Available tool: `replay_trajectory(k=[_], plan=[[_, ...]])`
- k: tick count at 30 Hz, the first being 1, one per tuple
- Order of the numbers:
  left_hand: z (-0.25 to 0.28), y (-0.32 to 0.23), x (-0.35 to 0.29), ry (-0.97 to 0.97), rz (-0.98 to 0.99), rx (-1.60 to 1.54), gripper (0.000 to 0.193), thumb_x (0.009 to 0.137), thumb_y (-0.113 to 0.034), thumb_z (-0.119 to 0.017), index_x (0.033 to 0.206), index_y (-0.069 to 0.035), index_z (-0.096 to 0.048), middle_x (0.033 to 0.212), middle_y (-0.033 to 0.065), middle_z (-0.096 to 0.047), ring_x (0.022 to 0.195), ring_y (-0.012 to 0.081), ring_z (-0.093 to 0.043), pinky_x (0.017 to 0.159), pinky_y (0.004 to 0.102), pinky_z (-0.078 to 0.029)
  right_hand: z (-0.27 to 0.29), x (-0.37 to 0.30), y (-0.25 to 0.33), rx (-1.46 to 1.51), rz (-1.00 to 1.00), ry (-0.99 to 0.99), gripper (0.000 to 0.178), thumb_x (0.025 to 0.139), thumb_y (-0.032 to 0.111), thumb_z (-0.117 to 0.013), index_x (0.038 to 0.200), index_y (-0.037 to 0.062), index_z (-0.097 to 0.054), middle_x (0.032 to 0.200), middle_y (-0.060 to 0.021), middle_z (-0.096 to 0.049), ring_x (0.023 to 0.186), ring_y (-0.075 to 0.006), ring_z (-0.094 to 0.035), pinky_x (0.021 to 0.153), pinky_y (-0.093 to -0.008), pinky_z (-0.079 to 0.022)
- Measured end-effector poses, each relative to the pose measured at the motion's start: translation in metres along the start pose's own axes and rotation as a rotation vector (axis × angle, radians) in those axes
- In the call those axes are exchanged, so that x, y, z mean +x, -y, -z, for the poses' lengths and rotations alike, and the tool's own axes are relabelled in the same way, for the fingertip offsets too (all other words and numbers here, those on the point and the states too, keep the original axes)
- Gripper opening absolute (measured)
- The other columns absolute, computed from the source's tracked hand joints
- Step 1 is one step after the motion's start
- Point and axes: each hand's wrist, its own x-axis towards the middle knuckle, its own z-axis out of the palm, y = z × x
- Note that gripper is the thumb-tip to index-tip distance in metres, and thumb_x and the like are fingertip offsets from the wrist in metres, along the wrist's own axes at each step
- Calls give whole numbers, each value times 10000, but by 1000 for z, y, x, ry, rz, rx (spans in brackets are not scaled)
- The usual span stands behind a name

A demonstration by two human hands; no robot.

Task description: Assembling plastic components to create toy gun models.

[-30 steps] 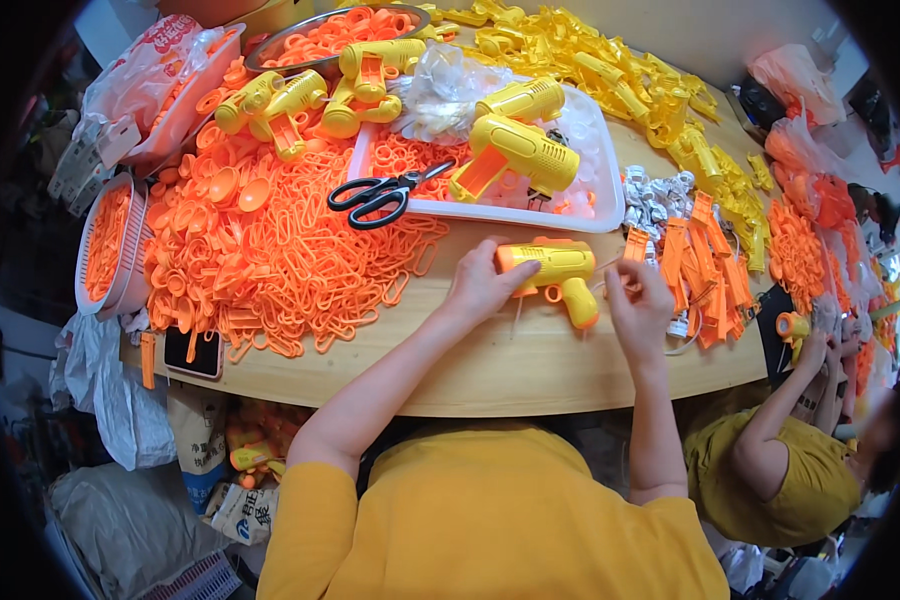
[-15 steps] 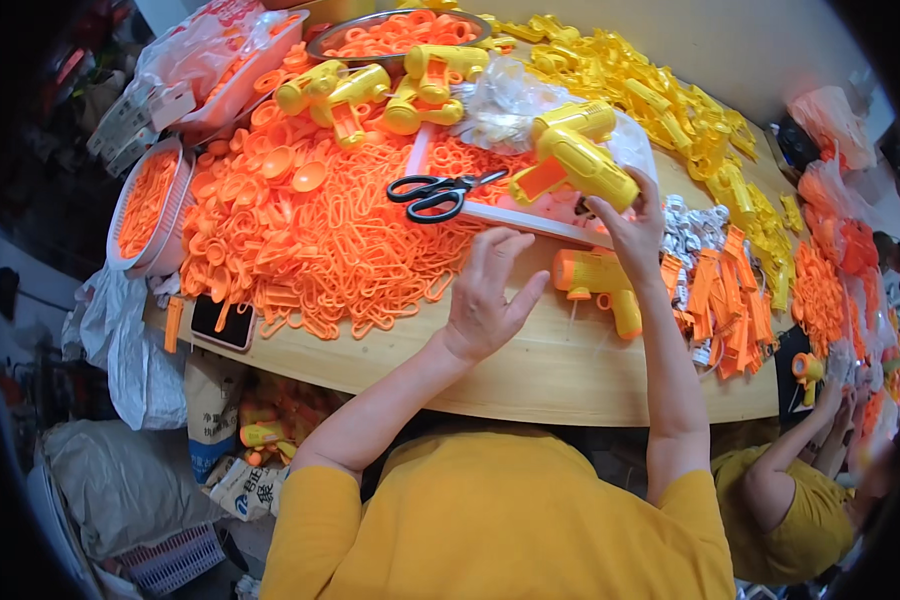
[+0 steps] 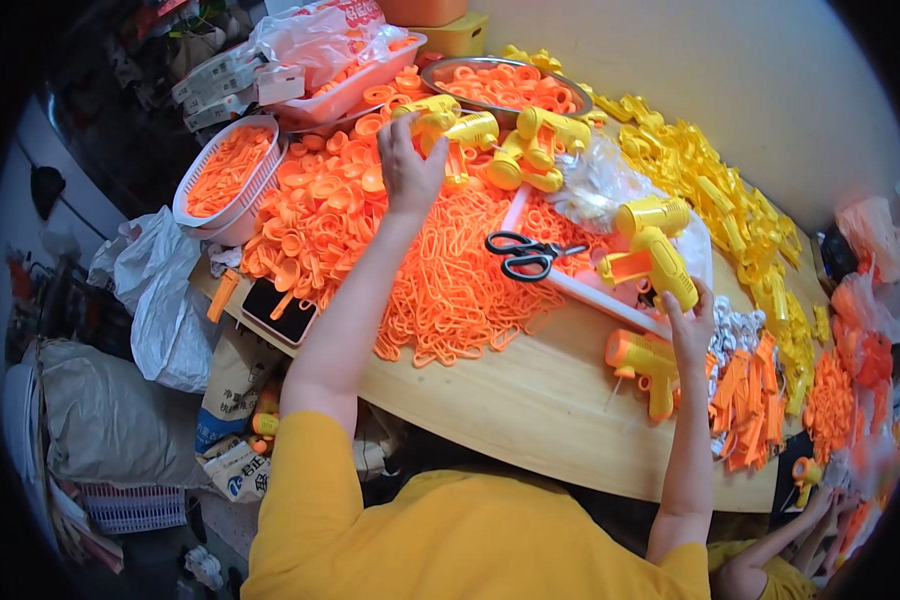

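Observation:
My left hand (image 3: 411, 172) reaches over the orange heap, thumb and fingers closed around a yellow toy shell (image 3: 432, 112) shaped like a hair dryer. Other yellow toy shells (image 3: 545, 135) lie right of it. My right hand (image 3: 692, 325) grips the lower end of a yellow dryer-shaped toy body (image 3: 670, 268), which has an orange opening. Another yellow body (image 3: 653, 213) sits just behind that one. Left of my right wrist an orange-and-yellow toy dryer (image 3: 642, 362) lies on the table. Black-handled scissors (image 3: 528, 256) rest between my hands.
Orange hooks and spoon-like parts (image 3: 440, 280) heap across the wooden table (image 3: 500, 400). A white basket (image 3: 232, 180), a metal bowl (image 3: 505, 85) and yellow shells (image 3: 740, 220) surround it. A phone (image 3: 275, 312) lies near the front edge. A co-worker's arm (image 3: 785, 545) shows lower right.
My left hand has moved from above the front table edge to the yellow shells at the back left. My right hand stays at its toy body. The whole view has shifted and turned.

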Motion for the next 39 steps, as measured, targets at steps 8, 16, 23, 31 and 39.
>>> replay_trajectory(k=[8, 16, 23, 31, 39], plan=[[-25, 41, 50, 396, -285, 396, 473, 728, -209, -770, 1133, -86, -560, 1082, 129, -596, 1019, 340, -568, 866, 418, -483, -9, -5, 3, 7, -21, -179, 662, 831, 258, -705, 1343, -20, -390, 1326, -155, -442, 1242, -276, -415, 1070, -380, -298], [35, 20, 31, 41, -205, -76, 362, 832, -171, -714, 1105, -6, -544, 1050, 139, -625, 944, 266, -621, 826, 341, -498, -21, -20, 33, -40, 227, -402, 507, 877, 195, -645, 1286, 20, -403, 1361, -158, -401, 1261, -262, -401, 1081, -385, -300], [116, -53, -89, 522, 665, -1285, 320, 937, -225, -601, 1170, -15, -533, 1089, 122, -638, 918, 193, -642, 769, 325, -549, -88, -90, 138, 921, 4, 332, 850, 758, 376, -768, 1386, 41, -304, 1363, -151, -437, 1302, -276, -407, 1084, -429, -317], [124, -73, -146, 930, 835, -1226, 401, 931, -245, -605, 1240, -1, -530, 1135, 101, -614, 900, 196, -643, 733, 337, -556, -83, -122, 152, 1232, -547, 229, 723, 786, 372, -716, 1343, 67, -370, 1257, -113, -511, 1103, -249, -562, 937, -419, -493], [55, 45, -18, 342, -79, -1, 173, 849, -159, -657, 979, -54, -702, 910, 110, -637, 766, 217, -628, 685, 325, -499, -69, -132, 135, 1238, -582, 378, 682, 773, 340, -705, 1307, 68, -379, 1142, -113, -531, 1036, -268, -586, 855, -446, -538]])
